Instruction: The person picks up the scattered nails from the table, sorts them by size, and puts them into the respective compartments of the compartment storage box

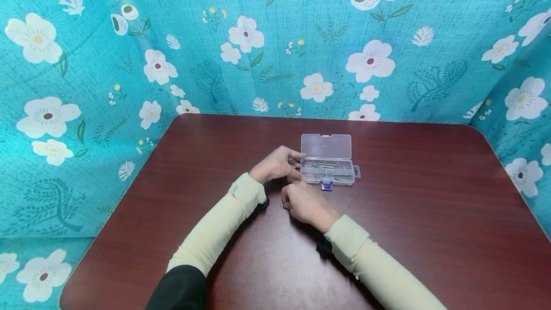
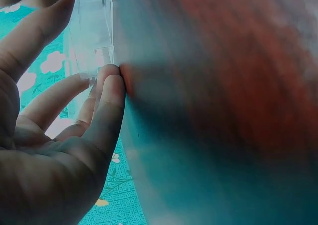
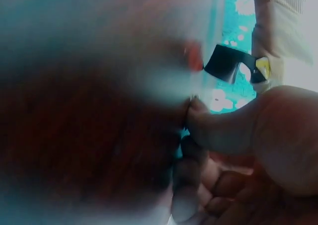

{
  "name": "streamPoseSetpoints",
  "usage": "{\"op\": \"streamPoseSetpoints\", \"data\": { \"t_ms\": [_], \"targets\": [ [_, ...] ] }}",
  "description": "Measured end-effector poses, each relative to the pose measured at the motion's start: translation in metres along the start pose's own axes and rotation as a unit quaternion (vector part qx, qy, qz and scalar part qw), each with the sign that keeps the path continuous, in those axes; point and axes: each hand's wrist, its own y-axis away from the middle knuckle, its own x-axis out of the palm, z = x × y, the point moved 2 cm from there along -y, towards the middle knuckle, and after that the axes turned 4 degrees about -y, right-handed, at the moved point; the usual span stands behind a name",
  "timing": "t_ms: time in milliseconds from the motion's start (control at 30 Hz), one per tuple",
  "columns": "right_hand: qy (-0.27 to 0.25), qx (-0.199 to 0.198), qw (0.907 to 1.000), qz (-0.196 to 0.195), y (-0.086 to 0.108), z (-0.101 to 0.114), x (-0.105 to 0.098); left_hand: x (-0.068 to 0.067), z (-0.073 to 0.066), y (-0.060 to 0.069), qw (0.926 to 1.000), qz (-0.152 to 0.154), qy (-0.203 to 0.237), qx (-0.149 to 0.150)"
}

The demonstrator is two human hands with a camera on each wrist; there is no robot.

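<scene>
A clear plastic compartment case [image 1: 327, 171] lies on the table with its lid [image 1: 326, 146] raised at the back. Several thin metal rods or nails [image 1: 325, 165] lie in its compartments, and a blue latch [image 1: 326, 185] hangs at the front. My left hand [image 1: 280, 162] rests at the case's left end, its fairly straight fingers [image 2: 112, 91] touching the clear wall. Just in front of the case's left corner, my right hand [image 1: 307, 202] is low over the table. Its thumb and curled fingers pinch a small shiny metal piece [image 3: 194, 97], mostly hidden.
A dark red-brown table [image 1: 430, 214] extends around the case. Blue floral cloth [image 1: 275, 61] hangs behind it and at both sides. A clear hanging tab [image 1: 357, 171] sticks out from the case's right end. Dark straps [image 1: 324, 247] are on the wrists.
</scene>
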Motion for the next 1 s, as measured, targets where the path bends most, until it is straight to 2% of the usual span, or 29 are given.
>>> {"op": "streamPoseSetpoints", "data": {
  "t_ms": [167, 267, 433, 567, 767, 1000],
  "targets": [
    [0.097, -0.002, 0.9947, 0.035, 0.003, 0.01, 0.004, 0.0, 0.001, 0.0, 1.0, 0.003, 0.006, 0.004],
    [0.109, 0.003, 0.9929, 0.049, 0.004, 0.011, 0.005, 0.001, 0.0, 0.0, 1.0, 0.007, 0.005, 0.005],
    [0.016, 0.003, 0.9996, 0.025, 0.006, 0.006, 0.0, 0.001, -0.001, 0.0, 1.0, 0.006, -0.004, 0.007],
    [-0.061, -0.009, 0.9981, 0.002, 0.009, 0.001, -0.006, 0.0, -0.001, 0.0, 0.9999, 0.001, -0.009, 0.006],
    [-0.101, 0.008, 0.9948, 0.007, 0.012, -0.006, -0.02, 0.0, -0.001, -0.001, 0.9999, 0.004, -0.009, 0.004],
    [-0.13, 0.043, 0.9904, -0.019, 0.011, -0.012, -0.041, 0.0, -0.001, -0.002, 0.9997, -0.001, -0.024, -0.002]
  ]
}}
